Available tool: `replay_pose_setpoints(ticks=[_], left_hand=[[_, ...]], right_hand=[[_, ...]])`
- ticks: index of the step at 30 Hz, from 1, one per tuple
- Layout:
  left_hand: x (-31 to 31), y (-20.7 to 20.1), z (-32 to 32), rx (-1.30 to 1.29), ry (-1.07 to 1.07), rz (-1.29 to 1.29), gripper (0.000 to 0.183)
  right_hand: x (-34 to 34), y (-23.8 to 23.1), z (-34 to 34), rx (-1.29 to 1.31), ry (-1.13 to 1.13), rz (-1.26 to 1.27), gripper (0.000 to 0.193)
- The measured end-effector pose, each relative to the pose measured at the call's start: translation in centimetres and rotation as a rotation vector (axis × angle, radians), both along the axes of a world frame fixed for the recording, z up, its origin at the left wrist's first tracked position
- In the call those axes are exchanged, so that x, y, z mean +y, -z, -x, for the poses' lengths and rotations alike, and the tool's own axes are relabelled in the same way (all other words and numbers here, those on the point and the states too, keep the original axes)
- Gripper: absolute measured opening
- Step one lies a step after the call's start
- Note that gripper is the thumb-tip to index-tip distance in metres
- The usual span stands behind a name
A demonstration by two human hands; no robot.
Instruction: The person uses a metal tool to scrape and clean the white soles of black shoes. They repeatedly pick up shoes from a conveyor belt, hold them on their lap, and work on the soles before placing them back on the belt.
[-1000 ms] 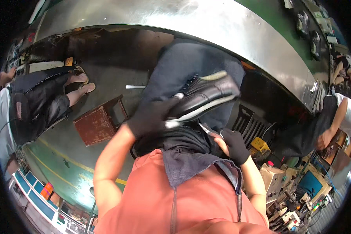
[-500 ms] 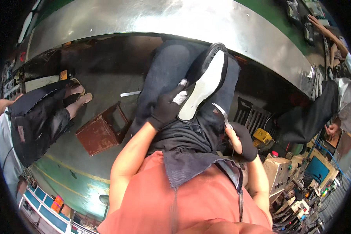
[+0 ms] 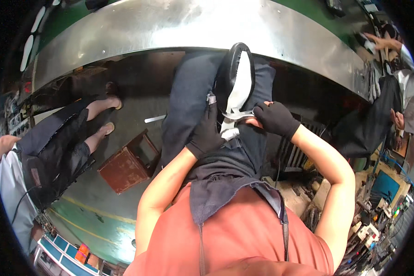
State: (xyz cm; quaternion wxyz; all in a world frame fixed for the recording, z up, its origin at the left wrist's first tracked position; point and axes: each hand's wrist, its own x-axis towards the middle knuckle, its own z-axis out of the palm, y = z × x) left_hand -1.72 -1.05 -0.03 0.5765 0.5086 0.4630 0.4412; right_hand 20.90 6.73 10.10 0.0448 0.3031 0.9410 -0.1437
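A black shoe [image 3: 242, 85] lies over my thighs, toe away from me, its white underside facing up and its black upper wrapping round the edge. My left hand [image 3: 206, 133], in a black fingerless glove with white wrapping on the fingers, is closed on the shoe's left side near the heel. My right hand [image 3: 277, 119], gloved alike, grips a curved metal blade-like tool [image 3: 244, 115]. The tool lies across the white underside, towards the heel end. My fingers and the tool partly cover that end, so the exact contact cannot be made out.
A long metal bench [image 3: 161, 32] runs across in front of my knees. At left are a brown wooden stool [image 3: 124, 168] and a seated person [image 3: 55, 138]. Another person's hand [image 3: 382, 43] works at far right. Machinery and tools crowd the right side.
My right hand has moved up and left, bringing the tool from beside the shoe onto its underside. The shoe has turned more upright in view and shifted slightly left.
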Motion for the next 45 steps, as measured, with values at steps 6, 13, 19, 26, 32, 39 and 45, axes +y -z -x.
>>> replay_pose_setpoints(ticks=[6, 13, 19, 26, 32, 39, 45], left_hand=[[1.7, 4.1, -1.1, -0.067, -0.186, 0.014, 0.062], [2.6, 2.1, -1.9, 0.190, -0.132, -0.069, 0.090], [3.2, -0.6, 0.7, -0.245, 0.012, 0.356, 0.065], [3.4, -5.2, 2.7, 0.542, 0.264, -0.382, 0.054], [3.5, -5.6, 3.6, 0.660, 0.268, -0.386, 0.087], [3.9, -4.7, 1.8, 0.177, 0.101, 0.041, 0.063], [4.9, -4.7, -0.3, -0.355, -0.026, 0.711, 0.063]], right_hand=[[1.6, -0.8, -0.4, -0.062, 0.143, 0.447, 0.045], [0.9, -6.6, 1.1, -0.282, 0.162, 0.544, 0.042], [-4.4, -4.9, 5.4, 0.474, -0.392, 0.297, 0.045], [-7.6, -4.9, 6.5, 0.309, -0.142, 0.316, 0.040], [-6.3, -3.2, 3.5, 0.185, 0.227, 0.288, 0.038], [-1.6, -2.2, 0.4, -0.044, 0.576, 1.193, 0.040], [2.2, -7.8, -0.2, 0.032, 0.507, 0.910, 0.041]])
